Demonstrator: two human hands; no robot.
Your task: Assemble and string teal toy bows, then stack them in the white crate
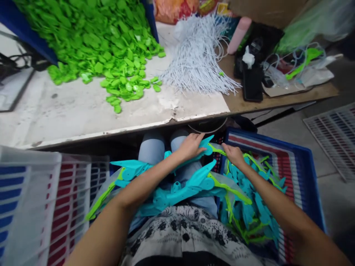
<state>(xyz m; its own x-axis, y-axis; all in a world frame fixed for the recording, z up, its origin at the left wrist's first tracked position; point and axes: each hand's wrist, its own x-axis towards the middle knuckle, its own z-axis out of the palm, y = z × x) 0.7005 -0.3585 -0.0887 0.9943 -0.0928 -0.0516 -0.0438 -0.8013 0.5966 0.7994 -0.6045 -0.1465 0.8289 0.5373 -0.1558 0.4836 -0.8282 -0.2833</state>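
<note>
Over my lap, my left hand is closed around a teal plastic piece with a pointed tip and a round joint. A thin lime-green arm runs from that joint to my right hand, whose fingers pinch its far end. A second teal piece lies across my thighs, nearer my body. Lime-green arms stick out from both its sides, with see-through greyish film along them. My left forearm hides part of these pieces.
A blue-rimmed basket at my right holds several teal and lime-green pieces. White crates stand at my left. On the table are a heap of green plastic bits, white strings and a phone.
</note>
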